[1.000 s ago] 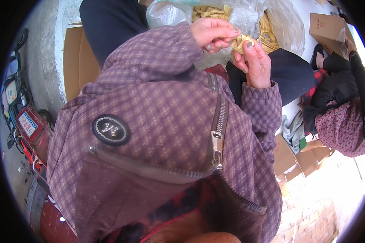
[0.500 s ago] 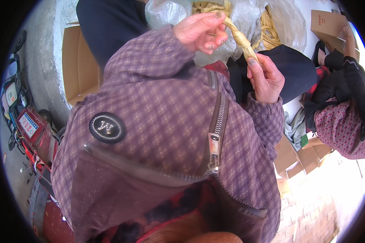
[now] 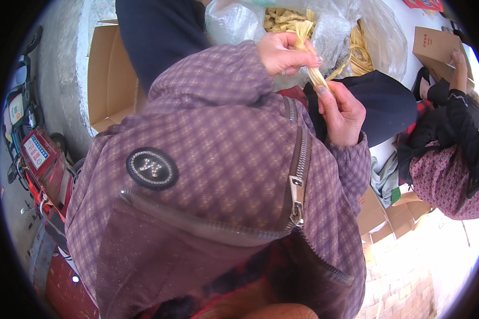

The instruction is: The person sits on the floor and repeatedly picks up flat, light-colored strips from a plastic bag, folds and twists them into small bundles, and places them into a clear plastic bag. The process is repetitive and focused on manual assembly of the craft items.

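Between my hands is a pale yellow bundle of flat, folded strips, its frayed end sticking up past my left fingers. My left hand pinches it near that upper end, thumb across the strips. Lower down, my right hand grips the other end between thumb and fingers. Just beyond my hands, a clear plastic bag holds more yellow pieces, several of them bundled. Long loose yellow strips lie at the bag's right side.
An open cardboard box stands at my left. Parked vehicles line the far left. On the right another person sits with a hand at a cardboard box. More open cartons lie at the lower right.
My left hand has moved right and down along the bundle, closer to my right hand. The bundle's frayed upper end now shows above my left fingers.
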Tool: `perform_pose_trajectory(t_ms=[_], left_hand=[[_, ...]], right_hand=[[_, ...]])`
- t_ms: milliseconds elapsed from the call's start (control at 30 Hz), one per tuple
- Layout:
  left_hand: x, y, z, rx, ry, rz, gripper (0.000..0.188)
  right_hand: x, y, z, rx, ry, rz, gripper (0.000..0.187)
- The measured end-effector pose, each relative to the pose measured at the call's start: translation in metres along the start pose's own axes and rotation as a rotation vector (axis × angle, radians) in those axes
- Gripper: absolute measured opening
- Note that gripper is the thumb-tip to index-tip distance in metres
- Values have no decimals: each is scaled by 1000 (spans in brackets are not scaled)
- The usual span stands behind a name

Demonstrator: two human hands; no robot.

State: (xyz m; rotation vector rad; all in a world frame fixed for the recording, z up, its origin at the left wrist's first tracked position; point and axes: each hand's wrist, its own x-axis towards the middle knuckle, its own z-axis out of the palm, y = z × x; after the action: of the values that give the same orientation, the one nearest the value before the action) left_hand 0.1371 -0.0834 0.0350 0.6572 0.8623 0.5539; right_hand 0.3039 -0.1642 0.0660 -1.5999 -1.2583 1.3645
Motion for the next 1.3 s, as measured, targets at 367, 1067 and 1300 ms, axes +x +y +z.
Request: perform_pose_trajectory(t_ms=[367, 1067, 1300], left_hand=[[-25, 36, -31, 68, -22, 139, 15], [44, 107, -73, 642, 234, 625, 22], [9, 55, -48, 812, 178, 484, 31]], right_hand=[[4, -27, 15, -153, -48, -28, 12], [159, -45, 0, -177, 167, -228, 16], [72, -60, 39, 366, 113, -387, 21]])
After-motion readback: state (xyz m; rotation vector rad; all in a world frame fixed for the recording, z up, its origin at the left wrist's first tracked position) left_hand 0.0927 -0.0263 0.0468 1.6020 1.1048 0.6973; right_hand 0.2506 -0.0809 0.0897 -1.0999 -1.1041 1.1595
